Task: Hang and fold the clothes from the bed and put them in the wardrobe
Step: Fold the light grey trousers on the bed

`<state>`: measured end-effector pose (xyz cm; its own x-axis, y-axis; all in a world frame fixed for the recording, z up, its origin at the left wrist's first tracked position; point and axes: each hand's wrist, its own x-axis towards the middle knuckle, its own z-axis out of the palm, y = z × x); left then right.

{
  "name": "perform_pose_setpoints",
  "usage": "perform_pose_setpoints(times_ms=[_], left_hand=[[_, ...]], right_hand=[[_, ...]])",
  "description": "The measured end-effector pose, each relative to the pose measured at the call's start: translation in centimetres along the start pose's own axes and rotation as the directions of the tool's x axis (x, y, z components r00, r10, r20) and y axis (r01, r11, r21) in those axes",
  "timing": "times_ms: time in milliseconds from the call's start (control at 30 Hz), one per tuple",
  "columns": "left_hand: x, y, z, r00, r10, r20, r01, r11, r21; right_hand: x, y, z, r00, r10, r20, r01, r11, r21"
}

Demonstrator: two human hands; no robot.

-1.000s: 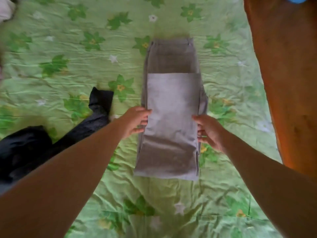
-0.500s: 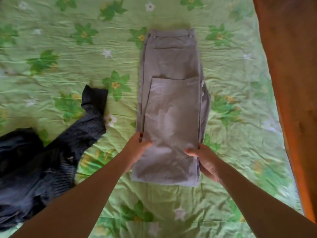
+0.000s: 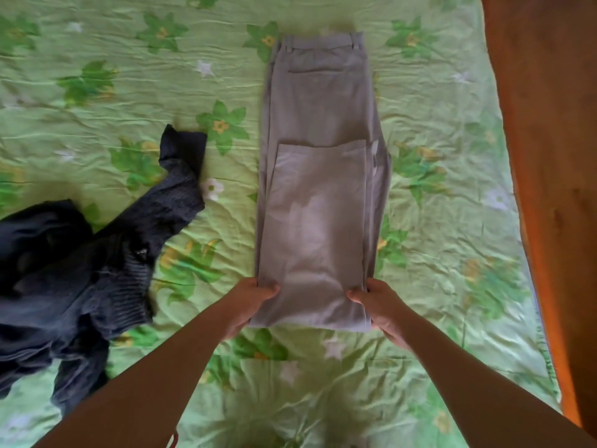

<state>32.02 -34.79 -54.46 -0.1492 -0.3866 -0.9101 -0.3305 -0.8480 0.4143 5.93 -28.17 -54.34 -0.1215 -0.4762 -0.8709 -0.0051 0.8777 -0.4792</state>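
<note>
Your grey trousers lie flat on the bed, a little right of the middle of your view. Their long axis runs straight away from you. The waistband, with its belt loops and a slit pocket just below it, is at the far end. The legs are doubled back over the upper part, so the hems make a straight edge across the garment about halfway along, and the fold is the end nearest you. The right side is less tidy: an under layer shows just past the edge of the top layer.

Your left hand grips the near left corner of that fold. The thumb lies on top of the cloth, pointing inward, and the fingers are curled under the edge, out of sight. Your right hand grips the near right corner in the same way, thumb on top and fingers tucked beneath. Both hands are clenched on the cloth and neither is flat on it. The two thumbs point toward each other with a stretch of bare fabric between them.

A dark navy knitted sweater lies crumpled on the bed to your left, well apart from the trousers, with one sleeve reaching up toward the far side. The sheet is light green with a print of green leaves and white flowers, and it is creased all over. An orange-brown wooden board runs along the right edge of the bed.
</note>
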Motion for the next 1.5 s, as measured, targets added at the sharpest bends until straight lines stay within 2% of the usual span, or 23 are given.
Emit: perform_pose_setpoints(times_ms=[200,300,367,467,567,667,733,800,900,967,1033,1100,1200,1267,1333,1433,1500], left_hand=[[-4.1,-7.4,2.0,0.985,-0.153,0.077,0.152,0.988,0.008],[-4.4,-7.5,2.2,0.992,-0.107,0.060,0.108,0.994,-0.007],[-3.3,-5.2,1.8,1.000,-0.007,0.023,0.008,0.999,-0.044],[-1.5,0.3,0.8,0.986,0.153,-0.058,-0.159,0.981,-0.113],[-0.3,5.2,0.7,0.951,0.275,-0.139,-0.283,0.958,-0.039],[0.7,7.9,1.5,0.913,0.357,-0.199,-0.353,0.934,0.057],[1.3,8.8,1.9,0.891,0.394,-0.224,-0.380,0.919,0.107],[1.5,10.1,1.9,0.864,0.431,-0.261,-0.432,0.900,0.056],[2.2,14.2,0.7,0.787,0.521,-0.330,-0.544,0.839,0.030],[3.5,17.6,-0.8,0.759,0.562,-0.329,-0.591,0.807,0.017],[5.1,20.1,-2.0,0.797,0.531,-0.287,-0.545,0.837,0.036],[6.4,20.4,-2.6,0.867,0.442,-0.230,-0.423,0.897,0.130],[7.3,17.3,-2.2,0.900,0.392,-0.190,-0.346,0.908,0.236],[7.7,15.5,-2.0,0.894,0.391,-0.217,-0.353,0.915,0.196],[7.9,14.8,-1.9,0.883,0.390,-0.262,-0.368,0.921,0.129],[8.0,14.7,-1.9,0.871,0.417,-0.259,-0.409,0.909,0.086],[7.5,14.7,-1.9,0.873,0.429,-0.233,-0.422,0.903,0.080]], right_hand=[[-4.5,6.5,0.2,0.961,0.234,0.145,-0.239,0.971,0.020],[-4.9,6.8,0.3,0.957,0.250,0.149,-0.257,0.966,0.030],[-3.8,4.8,-0.1,0.976,0.194,0.099,-0.197,0.980,0.015],[-1.6,-0.7,-0.8,0.998,0.000,0.067,-0.004,0.998,0.057],[0.9,-6.3,-1.2,0.987,-0.151,-0.048,0.156,0.981,0.114],[2.3,-9.1,-0.9,0.964,-0.218,-0.154,0.218,0.976,-0.017],[2.3,-9.9,-0.7,0.952,-0.253,-0.171,0.248,0.967,-0.053],[2.2,-11.1,-0.7,0.948,-0.272,-0.163,0.280,0.960,0.024],[2.9,-15.3,-1.4,0.933,-0.317,-0.168,0.342,0.928,0.148],[4.2,-18.5,-2.4,0.933,-0.322,-0.158,0.348,0.919,0.182],[5.6,-20.4,-3.4,0.959,-0.268,-0.095,0.280,0.950,0.138],[6.7,-20.1,-3.9,0.986,-0.169,0.001,0.168,0.984,0.065],[7.6,-17.4,-4.0,0.991,-0.084,0.107,0.067,0.986,0.152],[7.7,-16.6,-4.1,0.984,-0.065,0.164,0.028,0.975,0.222],[8.3,-17.1,-4.1,0.974,-0.132,0.182,0.083,0.964,0.253],[9.2,-19.0,-3.7,0.959,-0.275,0.067,0.251,0.936,0.246],[9.3,-20.3,-3.1,0.954,-0.298,0.020,0.283,0.923,0.262]])
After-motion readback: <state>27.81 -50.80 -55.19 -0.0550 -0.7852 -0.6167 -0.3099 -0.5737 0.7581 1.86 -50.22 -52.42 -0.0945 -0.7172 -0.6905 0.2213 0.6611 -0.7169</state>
